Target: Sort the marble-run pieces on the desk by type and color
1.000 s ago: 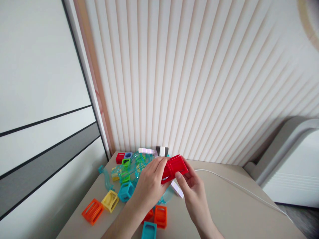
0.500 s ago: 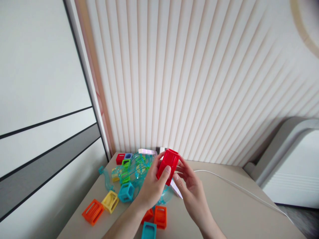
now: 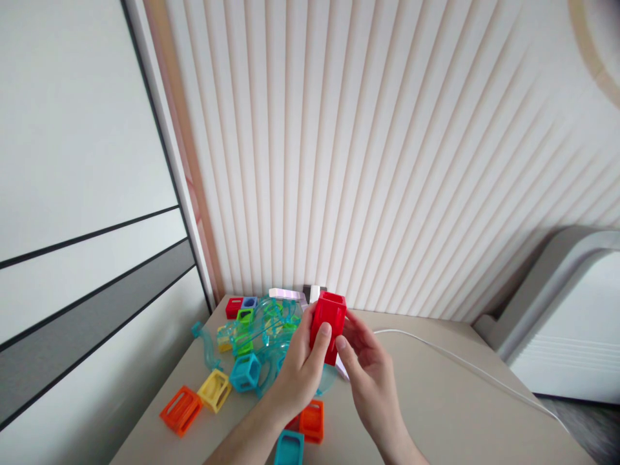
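Observation:
Both my hands hold a red hollow plastic block (image 3: 329, 320) upright above the beige table (image 3: 450, 407). My left hand (image 3: 298, 368) wraps its left side with the thumb pressed on the front face. My right hand (image 3: 365, 374) grips the right side with fingers curled behind it. Below and to the left lies a pile of clear teal curved track pieces (image 3: 264, 332). Loose hollow blocks lie around it: orange (image 3: 180, 410), yellow (image 3: 214, 391), teal (image 3: 245, 373), another orange (image 3: 311, 421) and another teal (image 3: 289, 447).
A ribbed white wall panel (image 3: 387, 161) rises behind the table. A thin white cable (image 3: 465, 368) runs across the table to the right. A grey and white rounded piece of furniture (image 3: 566, 310) stands at the right. A red block (image 3: 233, 306) lies near the wall.
The red block, held tilted and sideways a second ago, has been turned upright between my hands and raised slightly.

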Tool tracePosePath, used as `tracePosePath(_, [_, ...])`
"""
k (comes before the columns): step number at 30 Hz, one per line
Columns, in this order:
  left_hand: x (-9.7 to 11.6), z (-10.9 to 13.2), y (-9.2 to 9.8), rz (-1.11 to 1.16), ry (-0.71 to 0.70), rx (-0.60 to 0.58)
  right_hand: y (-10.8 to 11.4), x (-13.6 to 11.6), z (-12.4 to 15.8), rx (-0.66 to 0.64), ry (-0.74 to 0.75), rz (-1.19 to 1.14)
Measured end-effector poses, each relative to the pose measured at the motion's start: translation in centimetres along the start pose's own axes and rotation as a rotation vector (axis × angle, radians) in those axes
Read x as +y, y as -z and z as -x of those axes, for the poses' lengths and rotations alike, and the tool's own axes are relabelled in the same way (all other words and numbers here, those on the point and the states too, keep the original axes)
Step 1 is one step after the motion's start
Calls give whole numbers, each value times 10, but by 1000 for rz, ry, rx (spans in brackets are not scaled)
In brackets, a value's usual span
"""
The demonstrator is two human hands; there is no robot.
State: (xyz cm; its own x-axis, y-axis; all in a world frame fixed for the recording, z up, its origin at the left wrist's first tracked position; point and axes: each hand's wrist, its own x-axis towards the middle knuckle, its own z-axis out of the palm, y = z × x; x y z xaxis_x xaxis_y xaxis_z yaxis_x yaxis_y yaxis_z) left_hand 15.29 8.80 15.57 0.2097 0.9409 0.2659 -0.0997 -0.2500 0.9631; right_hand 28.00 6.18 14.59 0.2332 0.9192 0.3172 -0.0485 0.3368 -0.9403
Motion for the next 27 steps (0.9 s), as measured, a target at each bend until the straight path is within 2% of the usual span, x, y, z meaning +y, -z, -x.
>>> tracePosePath(4, [-7,1,1,-54,-19,13,0,0,1,2,-9,-1])
tracePosePath(10, [-3,5,2,-19,-58,15,7,-8,0,-80,-80,-85])
tracePosePath(16, [-17,3,-4,432,130,39,0,-20,4,-117,58,66])
tracePosePath(18, [-19,2,-6,581,174,-8,0,-22,6,-112,74,74])
tracePosePath(21, [-17,0,-6,765,237,-152,4,-23,7,-133,10,-1])
tracePosePath(24, [-12,-2,-6,839,285,-253,7,-23,5,-136,-39,-64])
tracePosePath(27, [-9,-3,-7,862,323,-282,6,-27,4,-127,-56,-95])
